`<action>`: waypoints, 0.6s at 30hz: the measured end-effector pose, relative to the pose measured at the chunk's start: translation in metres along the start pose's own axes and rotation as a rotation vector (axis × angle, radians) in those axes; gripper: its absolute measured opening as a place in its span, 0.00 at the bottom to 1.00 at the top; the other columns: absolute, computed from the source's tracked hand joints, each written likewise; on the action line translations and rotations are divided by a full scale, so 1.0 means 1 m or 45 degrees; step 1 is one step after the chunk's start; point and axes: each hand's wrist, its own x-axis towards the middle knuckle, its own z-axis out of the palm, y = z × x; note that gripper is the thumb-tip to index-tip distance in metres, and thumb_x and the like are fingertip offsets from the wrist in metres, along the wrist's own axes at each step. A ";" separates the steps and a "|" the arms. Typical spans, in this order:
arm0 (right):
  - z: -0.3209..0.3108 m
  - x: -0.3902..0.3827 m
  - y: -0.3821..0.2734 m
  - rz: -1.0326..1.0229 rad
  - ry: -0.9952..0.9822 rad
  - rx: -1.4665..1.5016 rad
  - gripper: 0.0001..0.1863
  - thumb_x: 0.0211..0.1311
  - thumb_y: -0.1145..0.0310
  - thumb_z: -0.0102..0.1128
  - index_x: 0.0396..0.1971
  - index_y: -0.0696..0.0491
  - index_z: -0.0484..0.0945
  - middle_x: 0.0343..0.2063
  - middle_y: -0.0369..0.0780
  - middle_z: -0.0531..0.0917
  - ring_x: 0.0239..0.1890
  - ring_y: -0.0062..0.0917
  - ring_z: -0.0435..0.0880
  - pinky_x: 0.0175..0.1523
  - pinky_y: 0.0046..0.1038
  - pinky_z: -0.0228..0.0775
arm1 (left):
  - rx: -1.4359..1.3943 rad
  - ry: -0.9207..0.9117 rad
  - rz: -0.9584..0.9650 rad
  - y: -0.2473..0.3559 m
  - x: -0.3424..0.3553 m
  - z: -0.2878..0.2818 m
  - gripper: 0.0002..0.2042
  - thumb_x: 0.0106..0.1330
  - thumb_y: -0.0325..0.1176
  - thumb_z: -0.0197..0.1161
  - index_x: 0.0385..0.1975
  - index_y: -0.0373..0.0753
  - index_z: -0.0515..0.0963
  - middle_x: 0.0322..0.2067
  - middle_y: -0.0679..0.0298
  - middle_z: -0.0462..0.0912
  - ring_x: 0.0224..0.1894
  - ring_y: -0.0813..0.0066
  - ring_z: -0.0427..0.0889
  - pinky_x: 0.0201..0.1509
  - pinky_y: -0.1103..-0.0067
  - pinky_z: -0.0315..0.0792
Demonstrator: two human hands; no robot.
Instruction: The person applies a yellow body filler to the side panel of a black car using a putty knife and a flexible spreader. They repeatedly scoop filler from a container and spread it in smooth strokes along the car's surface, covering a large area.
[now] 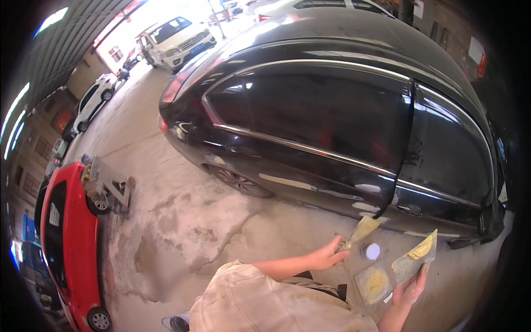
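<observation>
My left hand (330, 253) is closed round the handle of a putty knife (363, 228), whose wide blade is coated in yellow filler and points toward the car's lower side. In my right hand (410, 289) I grip a flat grey mixing board (406, 269) with a lump of yellow body filler (423, 247) along its far edge. Below and between my hands is a second flat panel (364, 288), smeared with yellow filler. A small round can (371, 251) with a pale top stands beside it. The black car (315, 157) bears several pale filler patches (287, 181) along its side.
A red car (80, 243) stands to the left, with a grey wheeled metal stand (108, 185) near its end. White vehicles, including a van (177, 41), are parked toward the bright opening. The concrete floor (182, 221) is stained and dusty.
</observation>
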 end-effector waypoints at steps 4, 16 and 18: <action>0.004 0.008 -0.003 -0.060 -0.043 -0.165 0.34 0.66 0.70 0.55 0.72 0.57 0.60 0.65 0.42 0.72 0.65 0.34 0.73 0.69 0.37 0.65 | -0.416 -0.022 -0.054 0.011 0.006 0.010 0.18 0.78 0.37 0.56 0.60 0.38 0.62 0.38 0.63 0.81 0.35 0.77 0.81 0.37 0.77 0.79; 0.022 0.012 0.002 -0.292 0.000 -0.302 0.34 0.66 0.75 0.55 0.72 0.57 0.59 0.62 0.43 0.74 0.62 0.33 0.75 0.65 0.36 0.68 | -0.683 -0.273 -0.080 0.049 -0.031 0.008 0.18 0.75 0.31 0.59 0.61 0.36 0.68 0.42 0.63 0.81 0.37 0.73 0.83 0.41 0.72 0.84; 0.021 0.017 0.002 -0.324 0.151 -0.355 0.32 0.67 0.75 0.59 0.70 0.53 0.62 0.54 0.38 0.79 0.52 0.27 0.80 0.53 0.32 0.74 | -0.558 -0.304 -0.131 0.057 -0.031 0.000 0.15 0.76 0.32 0.59 0.58 0.36 0.71 0.43 0.62 0.83 0.37 0.73 0.84 0.40 0.71 0.84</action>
